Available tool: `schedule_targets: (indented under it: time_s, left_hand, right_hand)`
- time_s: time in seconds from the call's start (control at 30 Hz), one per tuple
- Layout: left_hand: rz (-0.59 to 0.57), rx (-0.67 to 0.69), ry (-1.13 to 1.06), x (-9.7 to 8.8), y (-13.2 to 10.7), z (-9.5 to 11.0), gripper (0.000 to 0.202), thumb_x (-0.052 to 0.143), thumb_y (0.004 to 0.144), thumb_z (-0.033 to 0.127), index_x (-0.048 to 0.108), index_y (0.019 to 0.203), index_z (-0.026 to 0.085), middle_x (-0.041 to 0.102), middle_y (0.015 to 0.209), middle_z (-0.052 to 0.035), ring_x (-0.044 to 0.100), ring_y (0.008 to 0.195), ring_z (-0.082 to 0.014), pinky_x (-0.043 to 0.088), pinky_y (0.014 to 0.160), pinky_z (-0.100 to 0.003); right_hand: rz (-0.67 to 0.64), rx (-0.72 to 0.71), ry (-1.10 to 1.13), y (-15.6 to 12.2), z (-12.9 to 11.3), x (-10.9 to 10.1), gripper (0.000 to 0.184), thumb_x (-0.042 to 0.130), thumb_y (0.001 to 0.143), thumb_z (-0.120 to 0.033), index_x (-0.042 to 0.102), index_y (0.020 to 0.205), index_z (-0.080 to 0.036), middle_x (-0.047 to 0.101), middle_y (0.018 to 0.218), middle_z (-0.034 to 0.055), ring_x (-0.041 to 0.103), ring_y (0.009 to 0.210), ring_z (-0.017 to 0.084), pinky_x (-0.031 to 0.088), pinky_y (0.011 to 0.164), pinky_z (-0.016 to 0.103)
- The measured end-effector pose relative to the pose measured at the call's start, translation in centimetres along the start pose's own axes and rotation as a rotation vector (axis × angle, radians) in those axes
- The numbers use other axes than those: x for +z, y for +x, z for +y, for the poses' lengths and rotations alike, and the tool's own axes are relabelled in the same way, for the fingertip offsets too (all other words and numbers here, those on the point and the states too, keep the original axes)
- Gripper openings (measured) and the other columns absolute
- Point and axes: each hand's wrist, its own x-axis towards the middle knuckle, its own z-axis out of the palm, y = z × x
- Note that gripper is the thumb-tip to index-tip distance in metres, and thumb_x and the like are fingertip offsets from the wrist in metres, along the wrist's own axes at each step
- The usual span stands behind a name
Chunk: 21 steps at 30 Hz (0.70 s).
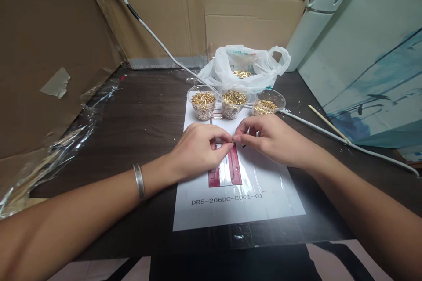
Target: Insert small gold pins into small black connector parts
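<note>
Printed sheet [270,206]: white on the dark surface [138,109], "DRS-206DC" lettering across its near end.
Red-sided panel [235,169]: on the sheet's middle, partly hidden.
Left hand [200,149]: over the sheet's middle, thumb and forefinger pinched.
Right hand [269,141]: pinched over the sheet too, fingertips close against the left's; anything between is too small to identify.
Gold-coloured pins [203,98]: in three clear cups [233,113] along the sheet's far end.
Plastic bag [272,69]: beyond the sheet, more pins inside.
White bottle [310,37]: beyond the sheet, rightward.

hands [201,149] [268,140] 2; cups [203,114] [233,113] [279,101] 3; sheet [194,217] 1; bag [224,69] 1
</note>
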Motion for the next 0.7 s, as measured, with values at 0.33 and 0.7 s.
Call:
schedule_targets:
  time_s: [0.33,0.7]
  left_hand:
    - [0.000,0.021,-0.030,-0.1,0.0,0.0,0.011,0.065,0.080,0.018,0.076,0.078,0.018,0.072,0.071,-0.0005,0.058,0.059,-0.0108,0.042,0.057,-0.024]
    - [0.000,-0.010,-0.059,-0.1,0.1,-0.1,0.010,0.067,0.079,0.016,0.076,0.076,0.019,0.073,0.072,0.0003,0.060,0.062,-0.0111,0.043,0.060,-0.024]
  right_hand:
    - [0.019,-0.042,-0.056,0.0,0.0,0.0,0.014,0.058,0.084,-0.016,0.070,0.077,-0.016,0.065,0.067,-0.0002,0.051,0.059,0.010,0.035,0.061,0.025]
    - [0.029,-0.024,-0.266,-1.5,0.5,-0.9,0.011,0.063,0.078,-0.019,0.074,0.080,-0.020,0.067,0.073,0.0019,0.052,0.059,0.013,0.037,0.063,0.029]
